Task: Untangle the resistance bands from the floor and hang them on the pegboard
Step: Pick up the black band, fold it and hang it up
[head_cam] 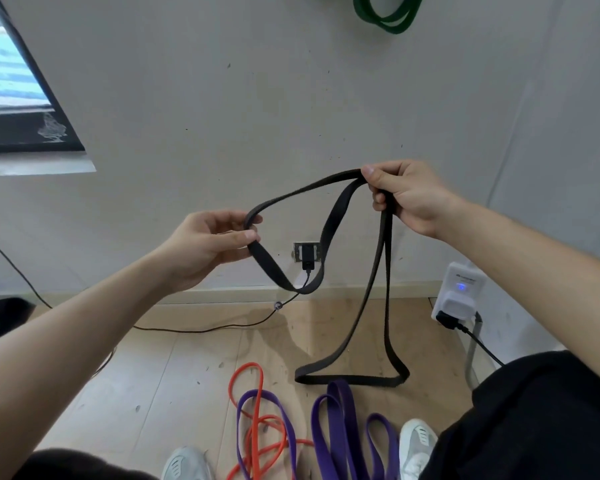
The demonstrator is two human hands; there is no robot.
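I hold a black resistance band up in front of the wall with both hands. My left hand pinches one bend of it between thumb and fingers. My right hand grips another part, higher and to the right. Between them the band sags in a loop, and a long loop drops from the right hand down to the wooden floor. On the floor between my feet lie an orange band and a purple band, crossed over each other. A green band hangs on the wall at the top.
A charger sits in a wall socket, its thin cable trailing left across the floor. At the right a white device with a blue light is plugged in. A window is at upper left. My white shoes stand beside the bands.
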